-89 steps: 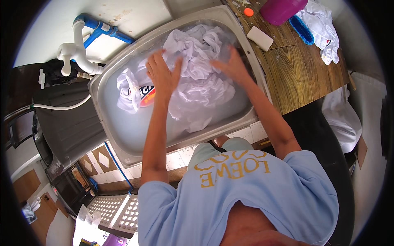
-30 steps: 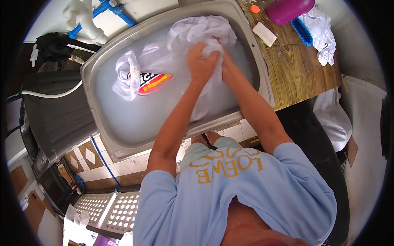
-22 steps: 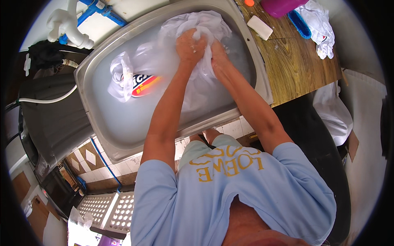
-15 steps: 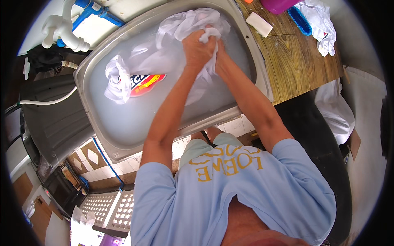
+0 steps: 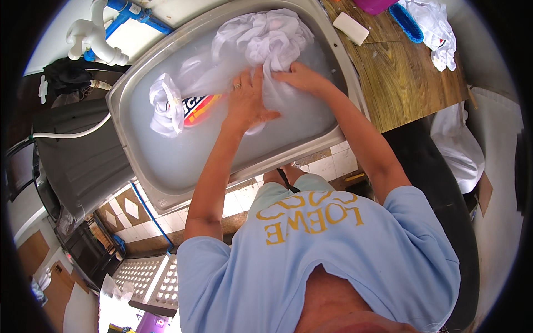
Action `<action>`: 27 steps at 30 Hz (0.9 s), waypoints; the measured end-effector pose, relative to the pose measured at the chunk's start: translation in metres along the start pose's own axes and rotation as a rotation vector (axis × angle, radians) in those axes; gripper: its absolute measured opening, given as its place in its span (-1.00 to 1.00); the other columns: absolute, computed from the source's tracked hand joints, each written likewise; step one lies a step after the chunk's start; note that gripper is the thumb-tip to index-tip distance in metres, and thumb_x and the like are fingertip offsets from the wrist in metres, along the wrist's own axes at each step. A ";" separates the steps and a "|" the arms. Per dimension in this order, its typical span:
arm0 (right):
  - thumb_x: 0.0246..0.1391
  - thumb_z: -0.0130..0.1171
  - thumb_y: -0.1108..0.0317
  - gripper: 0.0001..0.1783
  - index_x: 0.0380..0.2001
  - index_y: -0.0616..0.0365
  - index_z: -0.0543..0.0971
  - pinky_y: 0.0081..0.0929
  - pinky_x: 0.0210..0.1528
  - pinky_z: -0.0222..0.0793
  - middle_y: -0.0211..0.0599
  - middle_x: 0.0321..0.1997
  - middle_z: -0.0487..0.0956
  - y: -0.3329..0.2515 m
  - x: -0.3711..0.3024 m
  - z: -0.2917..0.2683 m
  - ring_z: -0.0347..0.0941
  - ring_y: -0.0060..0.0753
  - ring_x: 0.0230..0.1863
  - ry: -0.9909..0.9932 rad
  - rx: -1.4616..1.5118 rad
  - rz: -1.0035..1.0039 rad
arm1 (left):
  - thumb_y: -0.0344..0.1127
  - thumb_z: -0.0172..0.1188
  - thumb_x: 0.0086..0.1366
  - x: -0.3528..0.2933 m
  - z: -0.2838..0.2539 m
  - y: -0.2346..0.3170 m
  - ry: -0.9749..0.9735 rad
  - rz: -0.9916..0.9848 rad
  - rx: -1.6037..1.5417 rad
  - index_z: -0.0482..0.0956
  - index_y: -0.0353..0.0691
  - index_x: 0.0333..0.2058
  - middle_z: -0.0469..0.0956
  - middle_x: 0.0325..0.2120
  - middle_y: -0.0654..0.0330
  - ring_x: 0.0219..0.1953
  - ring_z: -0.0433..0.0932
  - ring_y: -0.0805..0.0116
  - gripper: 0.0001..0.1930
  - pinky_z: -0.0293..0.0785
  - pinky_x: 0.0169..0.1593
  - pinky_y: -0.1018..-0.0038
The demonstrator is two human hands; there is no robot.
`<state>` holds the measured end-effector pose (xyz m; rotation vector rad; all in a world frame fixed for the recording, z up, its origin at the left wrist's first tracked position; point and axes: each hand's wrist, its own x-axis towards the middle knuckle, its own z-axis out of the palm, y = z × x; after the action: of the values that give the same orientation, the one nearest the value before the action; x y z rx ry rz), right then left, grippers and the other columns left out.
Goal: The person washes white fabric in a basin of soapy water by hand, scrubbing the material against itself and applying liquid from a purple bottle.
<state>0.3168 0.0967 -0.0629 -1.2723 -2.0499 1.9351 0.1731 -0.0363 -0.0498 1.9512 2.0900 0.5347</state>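
Note:
A white garment (image 5: 280, 41) lies bunched and soaked in cloudy water in a grey basin (image 5: 158, 202). Its far right part is heaped above the surface. Another crumpled bit pokes up at the left, beside a red, yellow and black print. My left hand (image 5: 247, 102) rests over the middle of the garment at the water, fingers spread and thumb pointing right, with a ring on one finger. Just below the heap, my right hand (image 5: 302, 79) has its fingers closed on a fold of the wet fabric.
A white tap (image 5: 91, 39) on blue pipes stands at the far left. On the wooden counter (image 5: 405, 83) to the right are a pale soap bar (image 5: 351, 29), a blue brush (image 5: 406, 23) and another white cloth (image 5: 436, 33). A white hose (image 5: 72, 133) runs at the left.
My hands have parted from their clasp on the bunched cloth at the far right. The left moved nearer and opened; the right moved slightly nearer. The bunch now sits loose in the water.

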 end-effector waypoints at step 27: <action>0.11 -0.02 0.13 -0.71 -0.21 0.07 0.46 -0.36 -0.21 0.47 -0.32 -0.24 0.53 0.019 0.050 0.038 0.49 -0.39 -0.21 -0.247 1.362 -0.238 | -0.32 0.16 -0.09 0.072 0.013 0.044 0.504 -0.260 -0.773 0.45 -0.31 -0.70 0.36 -0.80 0.13 -0.70 0.33 0.40 -0.81 0.28 -0.56 0.45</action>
<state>0.2726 0.0927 -0.1118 -0.4181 -0.4358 2.5247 0.2121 0.0386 -0.0377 1.1585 1.8912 1.6054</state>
